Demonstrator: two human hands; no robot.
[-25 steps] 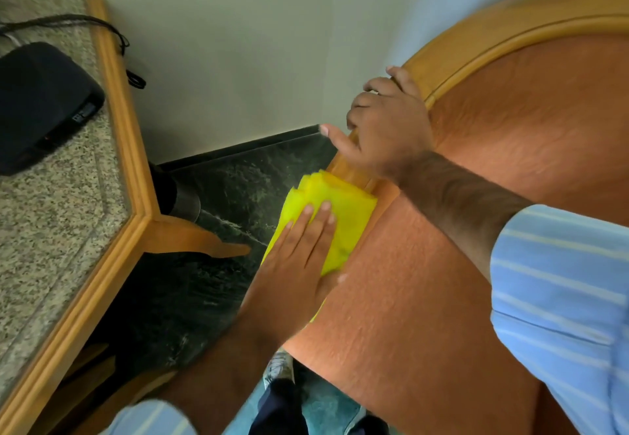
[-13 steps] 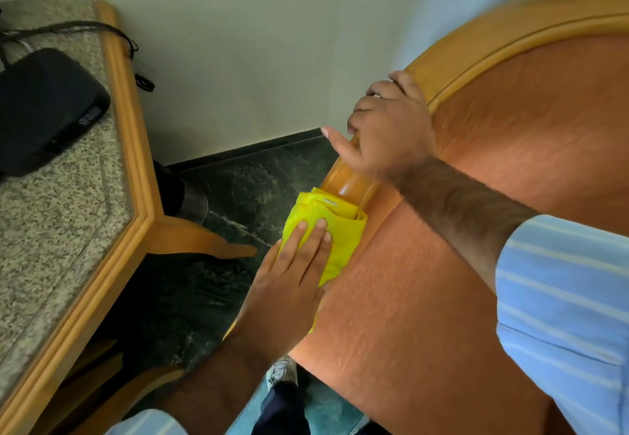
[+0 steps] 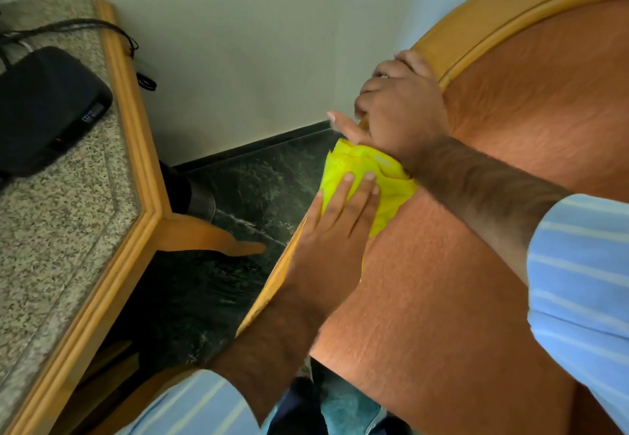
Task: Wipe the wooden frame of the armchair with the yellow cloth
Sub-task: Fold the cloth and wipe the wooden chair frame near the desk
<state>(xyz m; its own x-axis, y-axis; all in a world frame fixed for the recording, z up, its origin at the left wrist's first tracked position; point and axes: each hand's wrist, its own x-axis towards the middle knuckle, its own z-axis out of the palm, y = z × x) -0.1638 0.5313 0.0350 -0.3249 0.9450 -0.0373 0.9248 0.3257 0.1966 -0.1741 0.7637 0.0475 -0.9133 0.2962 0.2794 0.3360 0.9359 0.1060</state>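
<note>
The armchair's light wooden frame (image 3: 483, 22) curves around orange upholstery (image 3: 442, 298) on the right. A folded yellow cloth (image 3: 384, 179) lies bunched on the frame's left edge. My left hand (image 3: 337, 223) presses flat on the cloth, fingers together and pointing up along the frame. My right hand (image 3: 398, 107) grips the wooden frame just above the cloth, thumb sticking out to the left, its wrist touching the cloth's top. A lower strip of the frame (image 3: 272, 284) shows beside my left wrist.
A granite-topped table with a wooden border (image 3: 129, 135) stands at the left, with a black box (image 3: 47, 107) and cables on it. Its wooden leg (image 3: 218, 240) juts over the dark green marble floor (image 3: 218, 284) between table and chair. A pale wall is behind.
My left hand slid the yellow cloth down the frame, then back up until it meets my right wrist. The right hand stayed gripping the frame.
</note>
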